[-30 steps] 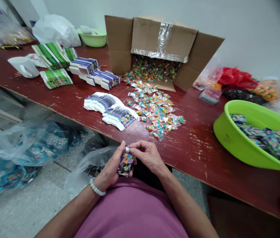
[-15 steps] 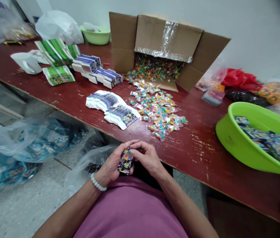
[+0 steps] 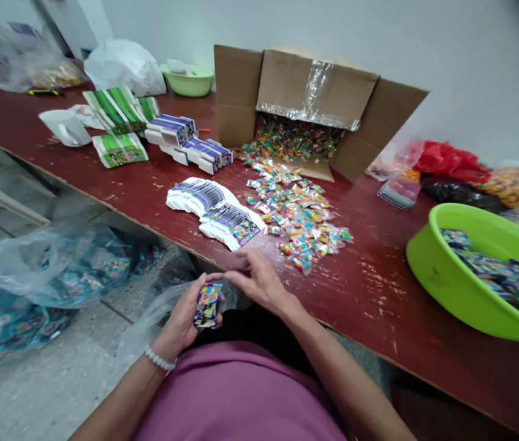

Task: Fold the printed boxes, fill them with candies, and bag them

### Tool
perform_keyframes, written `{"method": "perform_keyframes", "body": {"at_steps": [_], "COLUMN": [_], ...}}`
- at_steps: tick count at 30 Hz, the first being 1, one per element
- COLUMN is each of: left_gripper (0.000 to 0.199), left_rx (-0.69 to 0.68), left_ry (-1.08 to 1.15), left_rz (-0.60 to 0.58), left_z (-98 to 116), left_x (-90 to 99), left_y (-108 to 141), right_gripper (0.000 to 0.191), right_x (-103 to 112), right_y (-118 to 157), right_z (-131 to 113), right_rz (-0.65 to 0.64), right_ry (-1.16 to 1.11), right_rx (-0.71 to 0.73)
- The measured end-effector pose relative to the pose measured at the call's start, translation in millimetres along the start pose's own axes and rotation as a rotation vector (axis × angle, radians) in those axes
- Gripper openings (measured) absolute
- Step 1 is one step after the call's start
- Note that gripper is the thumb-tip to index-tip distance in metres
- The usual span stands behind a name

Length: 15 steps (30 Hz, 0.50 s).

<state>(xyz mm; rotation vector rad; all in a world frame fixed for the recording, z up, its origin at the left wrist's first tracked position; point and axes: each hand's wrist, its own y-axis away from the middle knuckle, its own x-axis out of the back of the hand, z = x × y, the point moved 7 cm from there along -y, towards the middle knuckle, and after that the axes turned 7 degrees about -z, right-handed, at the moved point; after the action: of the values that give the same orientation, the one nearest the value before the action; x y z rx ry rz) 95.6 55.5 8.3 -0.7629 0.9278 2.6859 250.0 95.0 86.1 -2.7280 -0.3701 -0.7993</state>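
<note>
At lower centre the left hand (image 3: 180,324) holds a carton (image 3: 207,304), long axis near-vertical — the right hand (image 3: 263,280), fingers parted, is nearer the fanned cartons (image 3: 220,211) up-frame.

Forearms (image 3: 333,358) angle inward, the left grip (image 3: 185,318) curled, the right grip (image 3: 261,283) loosely bent.

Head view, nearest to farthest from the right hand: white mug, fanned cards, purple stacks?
From the right hand:
1. Fanned cards, just beyond it, slightly left.
2. Purple stacks, behind the cards.
3. White mug, farthest left.
</note>
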Motion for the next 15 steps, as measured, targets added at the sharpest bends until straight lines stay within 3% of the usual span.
{"method": "perform_keyframes", "body": {"at_steps": [4,9,15], "left_gripper": [0.03,0.032,0.047], "left_rx": [-0.069,-0.079,-0.175], "left_ry": [-0.081,-0.182,-0.523], "left_rz": [0.129,0.194,0.383], "left_z": [4,5,-1], "left_x": [45.7,74.0,109.1], "left_y": [8,4,-7], "right_gripper": [0.049,0.08,0.079], "right_x": [36,39,41], "right_y": [-44,-76,-76], "right_z": [41,71,78], "right_rz": [0.23,0.123,0.102], "right_ry": [0.189,0.372,0.409], "right_rx": [-0.156,-0.362,-0.526]}}
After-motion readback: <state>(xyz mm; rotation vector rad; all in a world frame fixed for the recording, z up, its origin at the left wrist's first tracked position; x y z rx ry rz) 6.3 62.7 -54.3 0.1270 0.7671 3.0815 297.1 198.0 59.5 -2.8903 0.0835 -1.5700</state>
